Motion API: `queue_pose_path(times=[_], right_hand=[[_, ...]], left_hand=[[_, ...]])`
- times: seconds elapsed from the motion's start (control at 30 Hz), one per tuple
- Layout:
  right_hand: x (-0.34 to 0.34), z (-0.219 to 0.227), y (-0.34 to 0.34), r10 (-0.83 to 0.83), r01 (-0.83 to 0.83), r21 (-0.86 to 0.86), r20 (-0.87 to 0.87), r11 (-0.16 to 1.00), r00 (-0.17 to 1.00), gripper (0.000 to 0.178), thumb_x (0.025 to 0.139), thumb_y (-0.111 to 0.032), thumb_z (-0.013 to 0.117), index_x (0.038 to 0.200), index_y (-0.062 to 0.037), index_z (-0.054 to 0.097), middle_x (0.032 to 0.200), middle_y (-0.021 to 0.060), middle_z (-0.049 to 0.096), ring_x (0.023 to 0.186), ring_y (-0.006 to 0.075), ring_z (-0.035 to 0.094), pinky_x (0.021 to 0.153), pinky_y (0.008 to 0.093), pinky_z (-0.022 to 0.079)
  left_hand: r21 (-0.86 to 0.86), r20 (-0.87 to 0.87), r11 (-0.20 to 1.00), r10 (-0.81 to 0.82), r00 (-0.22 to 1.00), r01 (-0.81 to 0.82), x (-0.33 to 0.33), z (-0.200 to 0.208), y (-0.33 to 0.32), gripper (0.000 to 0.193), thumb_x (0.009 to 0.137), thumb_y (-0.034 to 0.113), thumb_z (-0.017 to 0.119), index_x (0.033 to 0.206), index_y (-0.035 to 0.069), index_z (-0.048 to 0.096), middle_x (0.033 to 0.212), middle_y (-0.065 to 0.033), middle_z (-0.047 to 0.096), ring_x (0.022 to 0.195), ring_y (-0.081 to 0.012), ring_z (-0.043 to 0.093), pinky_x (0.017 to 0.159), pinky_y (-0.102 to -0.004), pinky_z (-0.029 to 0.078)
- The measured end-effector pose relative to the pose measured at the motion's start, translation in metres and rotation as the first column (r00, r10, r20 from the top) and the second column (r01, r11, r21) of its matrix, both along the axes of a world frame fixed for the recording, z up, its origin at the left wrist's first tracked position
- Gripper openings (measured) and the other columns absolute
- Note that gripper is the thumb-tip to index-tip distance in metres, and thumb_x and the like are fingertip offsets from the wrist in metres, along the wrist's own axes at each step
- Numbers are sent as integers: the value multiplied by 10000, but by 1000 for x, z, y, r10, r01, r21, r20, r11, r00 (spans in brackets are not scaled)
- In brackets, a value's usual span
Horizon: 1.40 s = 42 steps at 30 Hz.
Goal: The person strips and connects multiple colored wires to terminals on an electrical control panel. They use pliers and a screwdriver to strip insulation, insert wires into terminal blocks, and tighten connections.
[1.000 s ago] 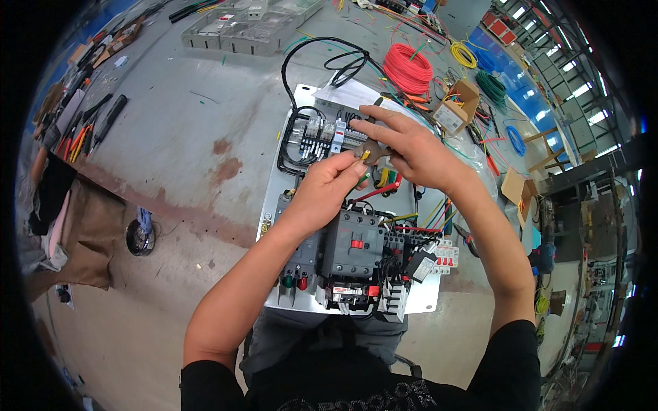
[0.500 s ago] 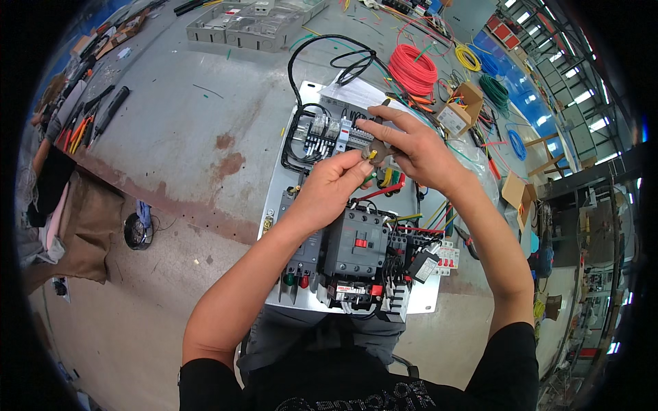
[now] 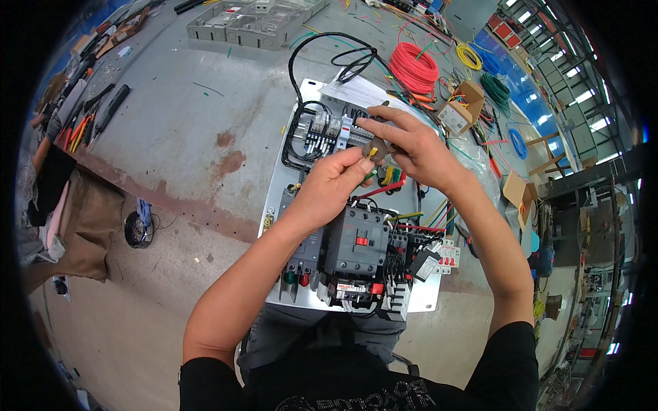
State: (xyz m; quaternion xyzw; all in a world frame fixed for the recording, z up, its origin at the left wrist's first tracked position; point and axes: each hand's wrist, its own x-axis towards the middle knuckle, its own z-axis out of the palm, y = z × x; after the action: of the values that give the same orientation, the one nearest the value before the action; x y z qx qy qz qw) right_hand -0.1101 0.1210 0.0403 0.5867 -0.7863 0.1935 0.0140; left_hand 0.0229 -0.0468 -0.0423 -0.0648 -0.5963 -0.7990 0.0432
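Left hand [image 3: 334,186] pinches yellow wire end [image 3: 373,152] over grey control panel [image 3: 284,185]. Right hand [image 3: 411,145] closed on pliers [image 3: 378,146] at wire tip, above black contactor [image 3: 358,240]. Red wire coil [image 3: 413,66] well beyond.

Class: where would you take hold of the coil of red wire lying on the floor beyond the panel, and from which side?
Probably grip the red wire coil across its bundled ring, coming from above: it lies flat, with an open centre that fingers can hook through.
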Motion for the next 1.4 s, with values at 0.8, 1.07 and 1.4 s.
queue_pose_path(times=[0.8, 1.07, 1.4], right_hand=[[3, -1, -2, -43, 43, -8, 81, 999, 996, 785, 737, 137, 640, 1458, -171, 592, 1394, 151, 587, 1237, 374, 609, 1006, 431, 561], [-7, 4, -9, 67, -100, -78, -350, 992, 934, 506, 657, 12, 688, 1157, -62, 647, 1226, 123, 649, 1155, 347, 602, 1023, 462, 471], [-17, -7, -7, 96, -93, 25, -268, 995, 959, 303, 655, -116, 773, 891, -116, 583, 890, 58, 590, 933, 300, 605, 864, 424, 444]], left_hand=[[-13, 32, 1000, -6, 999, 6, 2, 4, -2, 293, 1084, 218, 541, 1226, 15, 698, 938, 23, 623, 906, -70, 530, 851, -258, 442], [-28, 43, 1000, 7, 999, -6, 2, 7, 0, 290, 1087, 219, 540, 1218, 17, 700, 923, 23, 617, 895, -72, 523, 847, -255, 432], [-66, 78, 998, 7, 997, -2, 2, -4, -1, 289, 1087, 220, 559, 1237, 16, 699, 988, 14, 680, 917, -71, 576, 856, -251, 461]])
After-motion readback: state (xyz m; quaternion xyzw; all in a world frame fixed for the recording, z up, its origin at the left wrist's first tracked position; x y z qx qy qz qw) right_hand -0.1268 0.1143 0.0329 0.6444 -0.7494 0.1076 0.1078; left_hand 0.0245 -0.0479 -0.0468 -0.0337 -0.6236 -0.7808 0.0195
